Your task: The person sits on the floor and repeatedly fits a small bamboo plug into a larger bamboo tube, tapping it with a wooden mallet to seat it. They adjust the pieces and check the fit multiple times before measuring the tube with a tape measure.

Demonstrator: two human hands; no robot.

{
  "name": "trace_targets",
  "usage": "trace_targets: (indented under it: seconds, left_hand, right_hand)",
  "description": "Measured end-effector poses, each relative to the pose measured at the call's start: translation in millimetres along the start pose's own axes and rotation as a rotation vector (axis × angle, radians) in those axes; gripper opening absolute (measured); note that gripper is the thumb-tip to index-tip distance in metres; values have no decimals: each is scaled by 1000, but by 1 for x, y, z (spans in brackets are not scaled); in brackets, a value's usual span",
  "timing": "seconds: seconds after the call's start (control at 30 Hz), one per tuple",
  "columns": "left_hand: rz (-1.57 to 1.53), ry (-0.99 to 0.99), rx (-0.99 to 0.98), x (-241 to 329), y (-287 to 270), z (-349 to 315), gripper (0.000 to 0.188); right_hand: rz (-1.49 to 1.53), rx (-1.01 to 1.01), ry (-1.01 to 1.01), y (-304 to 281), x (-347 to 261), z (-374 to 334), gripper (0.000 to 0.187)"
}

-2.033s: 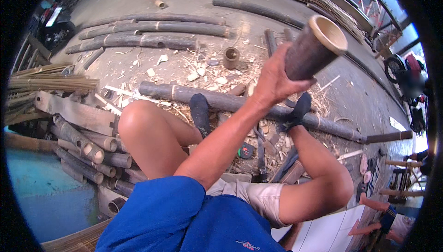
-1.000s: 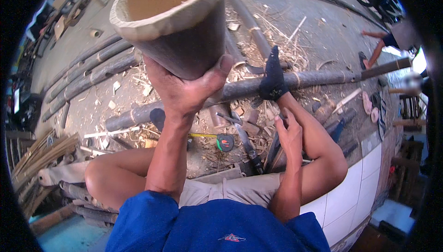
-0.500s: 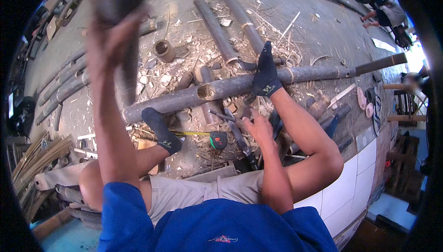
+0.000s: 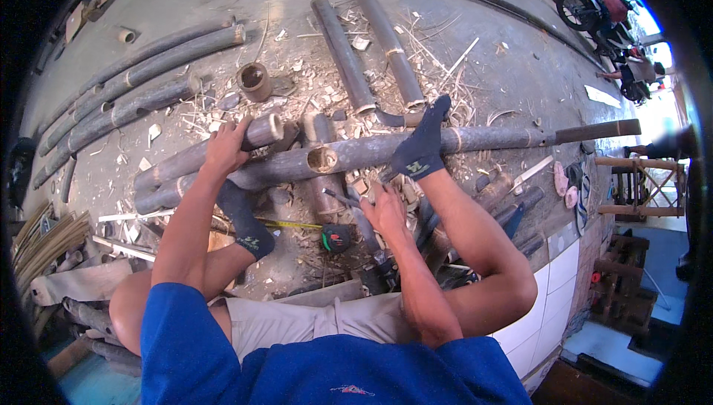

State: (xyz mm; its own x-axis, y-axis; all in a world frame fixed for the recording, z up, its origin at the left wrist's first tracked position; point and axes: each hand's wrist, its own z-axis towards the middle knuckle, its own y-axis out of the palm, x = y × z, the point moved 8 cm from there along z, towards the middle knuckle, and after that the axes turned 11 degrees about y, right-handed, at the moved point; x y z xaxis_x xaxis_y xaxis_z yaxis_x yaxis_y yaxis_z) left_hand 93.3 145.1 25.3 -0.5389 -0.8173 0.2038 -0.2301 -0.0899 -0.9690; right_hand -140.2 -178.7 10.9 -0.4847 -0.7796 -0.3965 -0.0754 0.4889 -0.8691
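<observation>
My left hand (image 4: pixel 225 147) is wrapped over a short dark bamboo piece (image 4: pixel 178 161), whose pale cut end faces right. This piece lies alongside the left end of a long bamboo pole (image 4: pixel 286 165) with a hole cut into its upper side. Both my socked feet rest at the pole, the right one (image 4: pixel 422 141) on top of it. Below the pole, my right hand (image 4: pixel 386 213) is closed round a slim dark tool (image 4: pixel 340 197) that points left; its kind is not clear. A tape measure (image 4: pixel 336 238) lies near that hand, its yellow blade drawn out to the left.
Wood chips (image 4: pixel 297 100) litter the floor beyond the pole. Two bamboo lengths (image 4: pixel 343 56) and a short hollow bamboo ring (image 4: pixel 255 82) lie there. More bamboo poles (image 4: pixel 126 112) are at the left, split strips (image 4: pixel 52 249) nearer. A person (image 4: pixel 642 71) sits by a motorcycle (image 4: pixel 587 8).
My left hand has come down from a raised position, bringing the bamboo piece from upright to lying along the long pole. My right hand keeps its tool and has shifted slightly left.
</observation>
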Motion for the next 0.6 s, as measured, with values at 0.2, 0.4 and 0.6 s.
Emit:
trace_targets:
  seconds: [0.2, 0.4, 0.6]
  left_hand:
    - [-61, -20, 92, 21, 17, 6, 89]
    - [-101, 130, -98, 104, 51, -1, 99]
    - [-124, 100, -181, 101, 52, 1, 102]
  right_hand:
    - [51, 131, -59, -56, -40, 64, 52]
    - [-222, 108, -162, -59, -42, 152, 42]
    - [-345, 80, -229, -61, -40, 211, 39]
